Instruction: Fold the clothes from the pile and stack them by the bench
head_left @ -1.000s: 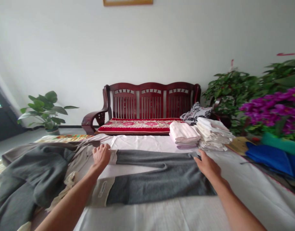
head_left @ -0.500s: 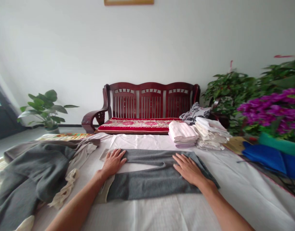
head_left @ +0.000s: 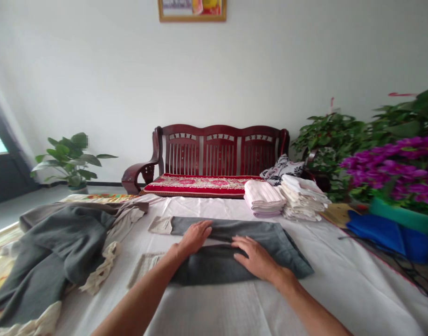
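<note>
Grey trousers (head_left: 214,268) with beige cuffs lie spread sideways on a white cloth, waist end at the right and both cuffs at the left. My left hand (head_left: 196,235) rests on the far trouser leg near its middle, fingers stretched out and close together. Over the nearer leg, close to where the legs join, lies my right hand (head_left: 256,257), palm down with its fingers apart. Neither hand grips the fabric. My left forearm hides part of the near leg and its cuff.
A rumpled heap of grey clothing (head_left: 67,242) with cream edges lies at left. Folded pinkish cloths (head_left: 265,198) and a white stack (head_left: 301,198) stand at the back right. Beyond are a wooden bench (head_left: 221,149), purple flowers (head_left: 399,163) and blue fabric (head_left: 378,231).
My left hand has moved right, from the cuff end to the middle of the trousers. My right hand has shifted left and nearer. The view has tilted up slightly.
</note>
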`<state>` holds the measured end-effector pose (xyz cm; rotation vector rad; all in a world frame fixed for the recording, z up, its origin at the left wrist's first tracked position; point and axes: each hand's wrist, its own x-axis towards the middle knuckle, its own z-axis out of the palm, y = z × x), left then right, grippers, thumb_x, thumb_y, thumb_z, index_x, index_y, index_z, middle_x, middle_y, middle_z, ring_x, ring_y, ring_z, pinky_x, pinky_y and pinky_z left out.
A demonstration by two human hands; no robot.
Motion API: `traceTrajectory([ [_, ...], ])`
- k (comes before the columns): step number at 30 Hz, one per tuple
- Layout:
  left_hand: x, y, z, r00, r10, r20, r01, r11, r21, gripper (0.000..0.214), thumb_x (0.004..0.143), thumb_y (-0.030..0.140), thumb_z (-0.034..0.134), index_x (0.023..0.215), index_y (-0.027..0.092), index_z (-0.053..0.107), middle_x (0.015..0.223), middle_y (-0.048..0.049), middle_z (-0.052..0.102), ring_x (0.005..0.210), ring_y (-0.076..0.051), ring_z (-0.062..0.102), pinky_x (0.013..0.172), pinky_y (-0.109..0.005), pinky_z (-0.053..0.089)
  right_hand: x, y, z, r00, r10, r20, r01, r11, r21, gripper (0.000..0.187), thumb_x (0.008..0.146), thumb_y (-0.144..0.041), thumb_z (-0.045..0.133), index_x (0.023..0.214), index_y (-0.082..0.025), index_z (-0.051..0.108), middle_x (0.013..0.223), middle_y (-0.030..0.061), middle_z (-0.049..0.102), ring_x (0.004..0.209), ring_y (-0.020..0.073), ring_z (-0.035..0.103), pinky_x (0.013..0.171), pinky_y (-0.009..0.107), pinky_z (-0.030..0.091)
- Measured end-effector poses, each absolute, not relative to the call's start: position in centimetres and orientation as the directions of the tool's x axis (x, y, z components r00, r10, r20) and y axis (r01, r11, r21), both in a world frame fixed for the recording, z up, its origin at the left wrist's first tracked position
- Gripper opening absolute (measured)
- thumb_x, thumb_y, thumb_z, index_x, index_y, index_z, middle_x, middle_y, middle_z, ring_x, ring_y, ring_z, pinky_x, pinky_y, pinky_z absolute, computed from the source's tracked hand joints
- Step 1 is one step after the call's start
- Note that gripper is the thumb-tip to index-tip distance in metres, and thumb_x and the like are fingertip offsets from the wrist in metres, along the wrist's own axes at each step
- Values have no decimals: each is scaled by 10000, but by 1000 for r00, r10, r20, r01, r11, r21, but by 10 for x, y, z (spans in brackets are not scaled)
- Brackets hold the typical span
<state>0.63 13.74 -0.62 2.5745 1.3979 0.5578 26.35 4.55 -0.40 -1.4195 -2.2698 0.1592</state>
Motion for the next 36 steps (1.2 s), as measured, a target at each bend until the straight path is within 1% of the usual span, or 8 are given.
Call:
traceTrajectory([
  [4, 21, 136, -20, 481, 859, 173, 835, -509, 209, 481, 1016, 461, 362, 1446, 293, 499, 1558, -65, 433, 1460, -340, 336, 1154, -626, 258, 263, 33, -10, -370, 857, 358, 757, 502, -419, 193, 869, -207, 583, 994, -238, 728, 1165, 63, 728, 1142, 217, 646, 1017, 388, 486],
  [10, 21, 132, -23, 455, 867, 203, 866, -484, 126, 560, 980, 533, 442, 1485, 292, 448, 1585, -100, 382, 1468, -355, 311, 1161, -622, 231, 275, 32, -13, -257, 881, 397, 759, 438, -482, 315, 938, -307, 484, 1166, -223, 683, 1210, 79, 711, 1150, 206, 644, 1025, 362, 489],
  [14, 22, 123, -19, 374, 868, 326, 891, -435, 134, 439, 1002, 449, 434, 1367, 243, 565, 1463, -121, 538, 1380, -333, 449, 1125, -580, 310, 292, 35, -19, -200, 916, 347, 920, 297, -254, 544, 963, -439, 403, 1433, -188, 512, 1486, 123, 519, 1397, 269, 442, 1164, 489, 336],
  [18, 13, 117, -14, 319, 832, 454, 895, -421, 143, 327, 1017, 362, 434, 1229, 218, 636, 1197, -97, 709, 1214, -278, 595, 1126, -519, 317, 321, 38, -26, -58, 983, 177, 998, 63, -20, 625, 966, -489, 347, 1504, -183, 430, 1567, 113, 410, 1466, 288, 327, 1195, 525, 239],
  [25, -23, 95, -8, 419, 740, 527, 819, -558, 133, 266, 973, 182, 484, 1128, 224, 696, 1126, -72, 729, 1133, -259, 633, 1083, -487, 395, 338, 45, -24, 180, 971, 156, 979, -192, 69, 587, 989, -421, 310, 1503, -159, 421, 1580, 93, 393, 1477, 260, 296, 1189, 506, 220],
  [30, -20, 58, -2, 604, 638, 477, 604, -757, 248, 329, 972, 141, 427, 1139, 223, 698, 1126, -51, 727, 1049, -175, 667, 961, -310, 520, 340, 39, -10, 256, 907, 334, 964, -267, -12, 477, 976, -359, 370, 1362, -171, 577, 1430, 138, 563, 1291, 289, 518, 1044, 450, 416],
  [33, -6, 41, 0, 690, 598, 407, 519, -801, 297, 353, 986, 212, 442, 1280, 237, 635, 1313, -47, 662, 1238, -183, 593, 1087, -327, 460, 352, 34, 3, 380, 850, 366, 923, -376, -84, 462, 980, -394, 352, 1248, -173, 655, 1218, 163, 682, 1095, 314, 628, 883, 438, 494],
  [36, 8, 31, 0, 785, 542, 299, 462, -834, 301, 487, 960, 272, 509, 1444, 229, 497, 1492, -64, 521, 1425, -229, 417, 1188, -408, 356, 365, 30, 14, 465, 852, 241, 885, -443, -141, 477, 969, -493, 356, 1091, -209, 718, 1069, 139, 740, 981, 319, 677, 780, 427, 508],
])
